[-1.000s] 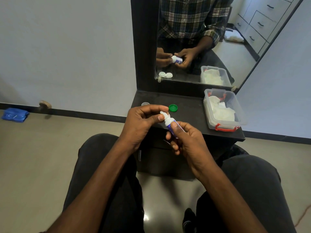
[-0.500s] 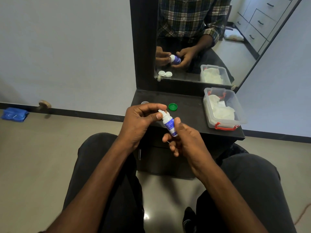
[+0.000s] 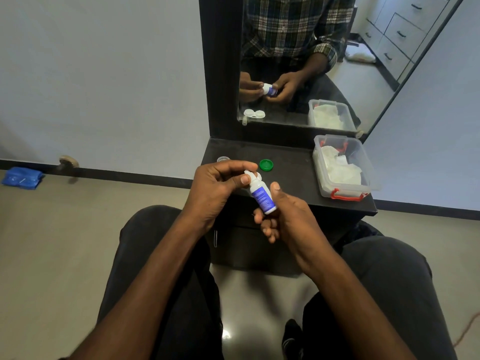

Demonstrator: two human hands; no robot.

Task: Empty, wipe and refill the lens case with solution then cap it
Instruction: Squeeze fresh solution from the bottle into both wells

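A small white solution bottle (image 3: 261,197) with a purple label is held tilted over the front edge of the black dresser top (image 3: 288,162). My right hand (image 3: 288,216) grips its body from below. My left hand (image 3: 220,188) pinches the white cap at its top with thumb and fingers. A green lens-case cap (image 3: 266,165) lies on the dresser just behind my hands. A clear round cap (image 3: 223,159) sits at the dresser's left edge. The white lens case itself shows only as a reflection in the mirror (image 3: 254,114); my left hand hides it on the dresser.
A clear plastic box (image 3: 342,170) with red clips holds white tissues at the dresser's right. The mirror (image 3: 337,61) stands behind. A blue cloth (image 3: 22,178) lies on the floor far left. My knees flank the dresser.
The bottle has shifted slightly lower and more of its label shows as my right-hand grip slid down. My left hand keeps pinching the cap.
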